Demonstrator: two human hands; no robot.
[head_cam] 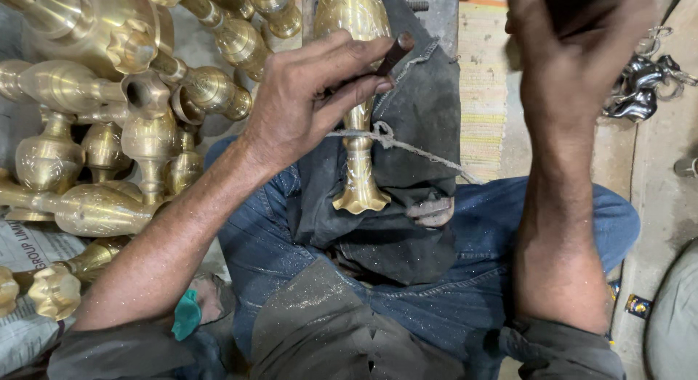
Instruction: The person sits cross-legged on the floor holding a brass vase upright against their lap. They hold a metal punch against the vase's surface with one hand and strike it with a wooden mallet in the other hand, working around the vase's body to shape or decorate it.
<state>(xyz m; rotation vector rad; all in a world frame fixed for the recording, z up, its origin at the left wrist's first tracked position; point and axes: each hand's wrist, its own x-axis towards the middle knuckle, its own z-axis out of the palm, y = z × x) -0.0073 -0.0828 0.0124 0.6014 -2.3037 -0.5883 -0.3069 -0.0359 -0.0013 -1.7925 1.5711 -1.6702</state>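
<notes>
A: Now, printed matter first. Newspaper (pixel 25 253) lies at the near left under the brass pieces, grey-white with dark lettering. A small dark packet with a yellow patch (pixel 638 305) sits on the floor at the near right.

B: Position of the work piece?

A: Brass vase (pixel 358 125) lies along the middle, flared mouth toward the near side, resting on a dark cloth (pixel 422 118) over the lap. A pale cord (pixel 407 146) is knotted round its narrow neck and runs off to the right.

B: Hands?

A: Left hand (pixel 305 96) is closed round a dark rod-like tool (pixel 392 54), fingers curled, tip held against the vase's upper body, just above the cord. Right hand (pixel 574 53) is raised at the far right, well apart from the vase, gripping something dark; cannot tell what it is.

B: Room to move?

A: Left side is crowded: piled brass vases (pixel 109 118) reach close to the left wrist. A striped mat (pixel 483 89) lies to the right of the cloth, with metal fittings (pixel 643 85) at the far right edge.
</notes>
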